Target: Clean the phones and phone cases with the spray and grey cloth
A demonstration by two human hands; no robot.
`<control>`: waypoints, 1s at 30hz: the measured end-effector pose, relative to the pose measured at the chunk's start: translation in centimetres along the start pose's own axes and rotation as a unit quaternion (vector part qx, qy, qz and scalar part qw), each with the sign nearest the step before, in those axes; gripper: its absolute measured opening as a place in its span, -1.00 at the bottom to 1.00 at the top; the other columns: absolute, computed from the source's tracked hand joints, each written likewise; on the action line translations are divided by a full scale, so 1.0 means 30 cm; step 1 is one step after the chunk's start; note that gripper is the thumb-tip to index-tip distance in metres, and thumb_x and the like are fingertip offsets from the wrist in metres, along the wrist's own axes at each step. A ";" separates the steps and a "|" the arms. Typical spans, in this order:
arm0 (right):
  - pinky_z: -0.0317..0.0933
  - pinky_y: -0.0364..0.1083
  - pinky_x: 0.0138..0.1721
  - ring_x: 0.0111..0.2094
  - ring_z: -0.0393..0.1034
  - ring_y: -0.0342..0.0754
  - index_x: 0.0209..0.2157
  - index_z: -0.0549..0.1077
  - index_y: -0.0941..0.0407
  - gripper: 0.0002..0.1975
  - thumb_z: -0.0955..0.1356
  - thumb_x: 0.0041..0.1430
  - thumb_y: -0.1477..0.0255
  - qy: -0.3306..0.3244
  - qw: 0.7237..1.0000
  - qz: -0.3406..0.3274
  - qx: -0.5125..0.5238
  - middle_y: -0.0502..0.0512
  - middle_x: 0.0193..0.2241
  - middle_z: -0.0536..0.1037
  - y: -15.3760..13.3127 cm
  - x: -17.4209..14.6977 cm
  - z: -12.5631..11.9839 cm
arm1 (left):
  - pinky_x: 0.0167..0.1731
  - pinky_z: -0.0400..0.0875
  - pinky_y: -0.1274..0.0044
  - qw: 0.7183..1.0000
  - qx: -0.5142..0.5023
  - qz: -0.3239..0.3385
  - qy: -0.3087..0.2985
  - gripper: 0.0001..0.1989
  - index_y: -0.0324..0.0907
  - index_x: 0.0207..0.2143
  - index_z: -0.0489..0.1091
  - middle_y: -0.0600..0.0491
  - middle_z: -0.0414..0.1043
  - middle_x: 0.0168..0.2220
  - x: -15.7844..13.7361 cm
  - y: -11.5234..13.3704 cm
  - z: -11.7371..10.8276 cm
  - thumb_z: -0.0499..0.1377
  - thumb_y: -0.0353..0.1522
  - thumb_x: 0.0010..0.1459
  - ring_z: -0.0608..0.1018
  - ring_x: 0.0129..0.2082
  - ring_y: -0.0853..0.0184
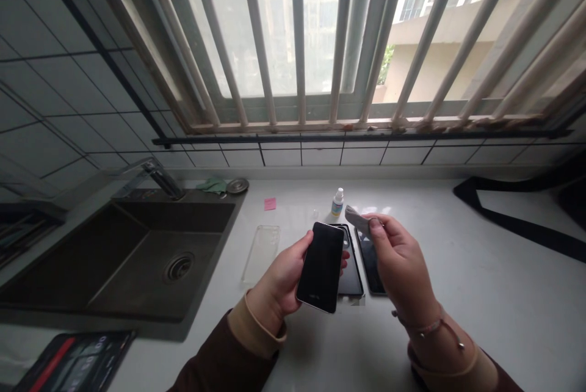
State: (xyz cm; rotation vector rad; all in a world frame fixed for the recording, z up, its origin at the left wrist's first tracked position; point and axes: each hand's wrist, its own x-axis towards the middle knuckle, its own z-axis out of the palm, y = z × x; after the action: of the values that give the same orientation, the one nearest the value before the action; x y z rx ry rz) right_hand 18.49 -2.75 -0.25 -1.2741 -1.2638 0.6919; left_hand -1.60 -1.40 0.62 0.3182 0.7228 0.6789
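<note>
My left hand (286, 273) grips a black smartphone (320, 267) by its sides, screen up and dark, held above the counter. Off to the right, my right hand (398, 251) pinches a folded grey cloth (358, 220) between thumb and fingers, apart from the phone. Partly behind the held phone lies a dark phone case (352, 276). Another dark phone or tablet-like slab (372, 267) lies beside it, half covered by my right hand. A small white bottle (337, 203) with a blue and yellow label stands upright behind them. To the left lies a clear phone case (262, 254).
A dark sink (201, 215) with a faucet (162, 178) takes up the left. Near its corner are a green cloth (213, 185) and a metal drain cover (237, 185). A pink note (270, 204) lies on the white counter (494, 294). A black strap (526, 236) lies at right.
</note>
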 end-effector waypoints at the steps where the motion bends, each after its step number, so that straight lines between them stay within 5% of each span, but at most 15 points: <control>1: 0.49 0.11 0.05 -0.11 0.62 0.11 -0.04 0.58 0.05 -0.69 0.30 0.50 0.16 -0.003 1.000 -0.017 -0.025 0.16 -0.13 0.71 0.004 0.002 0.003 | -0.04 0.56 0.40 1.000 0.004 0.002 -0.002 -0.35 -0.47 0.16 0.49 -0.35 0.63 -0.01 -0.002 -0.007 0.004 0.03 -0.03 0.48 0.70 -0.14 0.13; 7: 0.05 0.27 0.48 0.18 0.57 0.10 0.06 0.53 -0.01 -0.75 0.26 0.53 0.42 -0.259 0.945 -0.198 -0.032 0.10 0.00 0.72 -0.025 -0.031 0.030 | -0.12 0.58 0.42 0.998 -0.043 0.053 0.013 -0.40 -0.41 0.19 0.49 -0.26 0.66 -0.09 0.007 0.009 0.003 -0.02 -0.08 0.51 0.70 -0.22 0.17; 11: 0.01 0.28 0.50 -0.04 0.68 0.04 -0.02 0.56 0.02 -0.76 0.25 0.52 0.44 -0.387 0.899 -0.204 0.021 0.05 -0.17 0.75 -0.077 -0.051 0.020 | -0.16 0.62 0.37 0.990 -0.055 0.110 0.065 -0.38 -0.47 0.14 0.50 -0.33 0.64 -0.06 0.010 0.064 -0.024 -0.06 -0.09 0.52 0.71 -0.21 0.12; 13: 0.22 0.20 0.40 -0.24 0.68 -0.02 -0.10 0.59 0.03 -0.75 0.26 0.53 0.36 -0.423 0.890 -0.168 0.037 0.04 -0.27 0.73 -0.094 -0.054 0.006 | -0.12 0.63 0.40 0.982 -0.042 0.152 0.102 -0.41 -0.47 0.13 0.50 -0.34 0.63 -0.01 0.001 0.098 -0.039 -0.04 -0.12 0.52 0.71 -0.17 0.14; 15: 0.47 0.05 0.12 -0.35 0.61 -0.05 -0.17 0.61 0.05 -0.70 0.27 0.53 0.26 -0.434 0.891 -0.129 0.045 0.06 -0.33 0.71 -0.099 -0.052 -0.006 | -0.11 0.63 0.44 0.975 -0.014 0.184 0.123 -0.45 -0.45 0.13 0.51 -0.34 0.63 0.02 -0.019 0.136 -0.054 -0.02 -0.15 0.52 0.72 -0.18 0.17; 18: 0.44 -0.13 -0.26 -0.39 0.52 -0.08 -0.20 0.61 0.09 -0.65 0.28 0.52 0.21 -0.415 0.903 -0.097 0.059 0.09 -0.34 0.67 -0.087 -0.045 -0.010 | -0.11 0.65 0.42 0.965 0.050 0.210 0.150 -0.48 -0.41 0.14 0.52 -0.34 0.63 0.04 -0.067 0.191 -0.078 0.02 -0.14 0.51 0.73 -0.12 0.13; 23: 0.32 -0.16 -0.30 -0.36 0.46 -0.10 -0.20 0.59 0.11 -0.68 0.30 0.52 0.23 -0.390 0.914 -0.086 0.069 0.06 -0.34 0.62 -0.054 -0.034 0.007 | -0.30 0.67 0.36 0.943 0.132 0.213 0.221 -0.56 -0.39 0.11 0.51 -0.35 0.67 -0.09 -0.143 0.253 -0.128 0.09 -0.19 0.47 0.74 -0.24 0.09; 30: 0.28 -0.16 -0.32 -0.36 0.42 -0.09 -0.20 0.58 0.11 -0.68 0.31 0.51 0.20 -0.377 0.920 -0.060 0.089 0.06 -0.35 0.59 -0.039 -0.034 0.007 | -0.47 0.58 0.49 0.921 0.173 0.246 0.248 -0.88 -0.22 -0.11 0.53 -0.07 0.65 -0.36 -0.122 0.244 -0.163 0.26 -0.39 0.32 0.67 -0.46 0.22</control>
State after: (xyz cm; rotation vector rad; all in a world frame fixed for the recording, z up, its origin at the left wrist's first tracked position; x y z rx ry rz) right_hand 17.76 -3.90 0.53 -0.7759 -1.8261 1.2457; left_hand -10.38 1.79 2.51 0.6803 1.2755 1.1323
